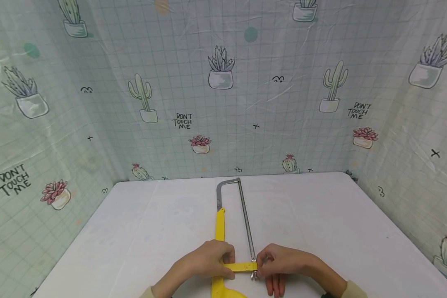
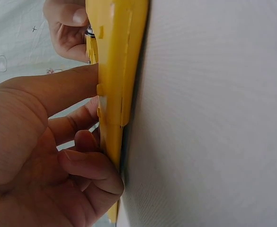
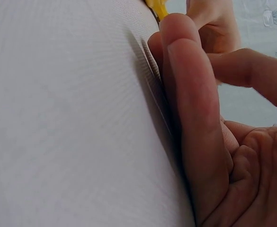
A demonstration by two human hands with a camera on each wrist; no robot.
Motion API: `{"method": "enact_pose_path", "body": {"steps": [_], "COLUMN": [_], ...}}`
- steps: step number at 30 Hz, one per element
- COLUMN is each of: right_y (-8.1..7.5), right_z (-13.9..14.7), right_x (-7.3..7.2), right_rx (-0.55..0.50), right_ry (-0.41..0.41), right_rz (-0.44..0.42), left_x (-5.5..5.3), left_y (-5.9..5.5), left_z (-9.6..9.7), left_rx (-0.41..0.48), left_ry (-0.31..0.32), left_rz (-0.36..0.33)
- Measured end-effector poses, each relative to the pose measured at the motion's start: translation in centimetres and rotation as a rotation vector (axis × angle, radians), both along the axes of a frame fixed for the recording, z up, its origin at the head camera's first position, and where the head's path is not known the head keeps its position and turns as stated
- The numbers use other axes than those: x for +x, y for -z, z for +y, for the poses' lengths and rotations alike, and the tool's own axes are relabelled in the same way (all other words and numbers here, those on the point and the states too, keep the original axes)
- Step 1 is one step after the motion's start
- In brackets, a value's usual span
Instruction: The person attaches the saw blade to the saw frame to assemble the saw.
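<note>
A hacksaw [image 1: 219,225] with a yellow frame and a grey metal front bow lies flat on the table, its blade [image 1: 247,221] on the right side. My left hand [image 1: 213,258] grips the frame where a short yellow crossbar [image 1: 242,267] branches off. In the left wrist view, curled fingers meet the yellow frame [image 2: 112,94]. At the crossbar's right end, beside a metal wing nut [image 1: 254,275], my right hand [image 1: 281,260] pinches with thumb and forefinger; its other fingers [image 3: 195,104] extend low along the table. The exact pinch point is hidden in the right wrist view.
The white table [image 1: 164,231] is bounded at the back and sides by a hanging cloth [image 1: 268,103] printed with cacti. The saw's yellow handle [image 1: 227,293] runs out of the head view at the near edge.
</note>
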State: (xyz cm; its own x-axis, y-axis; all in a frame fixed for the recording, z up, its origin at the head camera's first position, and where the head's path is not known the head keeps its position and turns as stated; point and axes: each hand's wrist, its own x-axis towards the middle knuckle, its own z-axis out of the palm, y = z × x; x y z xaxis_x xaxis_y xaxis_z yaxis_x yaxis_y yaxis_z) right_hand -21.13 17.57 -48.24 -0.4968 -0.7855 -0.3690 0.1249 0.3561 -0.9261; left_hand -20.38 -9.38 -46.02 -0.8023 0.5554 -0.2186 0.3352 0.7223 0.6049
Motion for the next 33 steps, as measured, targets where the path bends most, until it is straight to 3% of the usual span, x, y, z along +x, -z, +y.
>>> {"method": "enact_pose_path", "body": {"steps": [13, 33], "right_y": [0.1, 0.16], "right_z": [0.11, 0.08], "right_x": [-0.01, -0.03], "right_rx": [-0.058, -0.031], "right_ry": [-0.044, -0.028], "right_rz": [-0.021, 0.003], "left_x": [0.09, 0.14], "left_y": [-0.13, -0.12], "left_z": [0.25, 0.19], "left_rx": [-0.035, -0.029], "left_ry": [-0.003, 0.011], "left_rz": [0.027, 0.03]}}
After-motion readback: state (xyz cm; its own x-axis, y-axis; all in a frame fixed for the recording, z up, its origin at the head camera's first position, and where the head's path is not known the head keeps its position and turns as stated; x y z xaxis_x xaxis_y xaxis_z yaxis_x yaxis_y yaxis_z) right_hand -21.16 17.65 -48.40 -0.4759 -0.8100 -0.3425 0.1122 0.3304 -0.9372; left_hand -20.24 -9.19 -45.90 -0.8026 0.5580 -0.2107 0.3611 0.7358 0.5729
